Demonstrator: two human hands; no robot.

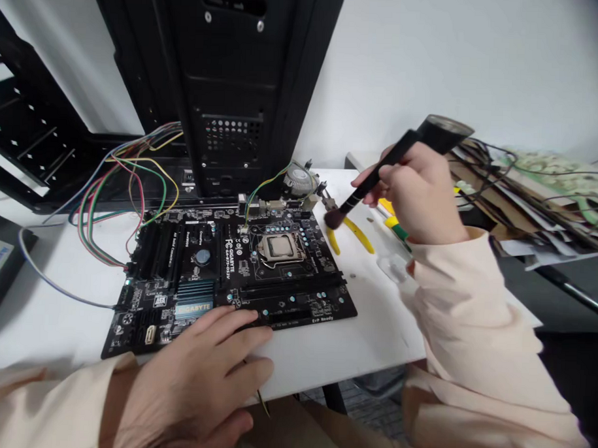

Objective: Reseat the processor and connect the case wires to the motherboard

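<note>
My right hand [420, 192] is closed around the black handle of a soft dark-bristled brush [364, 187]. Its bristles point down, above the yellow-handled pliers [360, 236], just right of the motherboard. Behind the same hand shows a wide black cylinder with a greyish end [444, 132]; I cannot tell whether it is held too. My left hand [205, 371] is open, its fingers stretched over the front edge of the black Gigabyte motherboard [297, 289] beside the blue heatsink [194, 299]. A processor [282, 247] sits uncovered in the board's socket.
A black computer case [245, 85] stands behind the board. Coloured wires [90, 223] run to the board's left side. A round cooler [300, 181] lies at the back. On the right is a pile of flat brown pieces and cables [515, 199]. The white table's front edge [372, 369] is near me.
</note>
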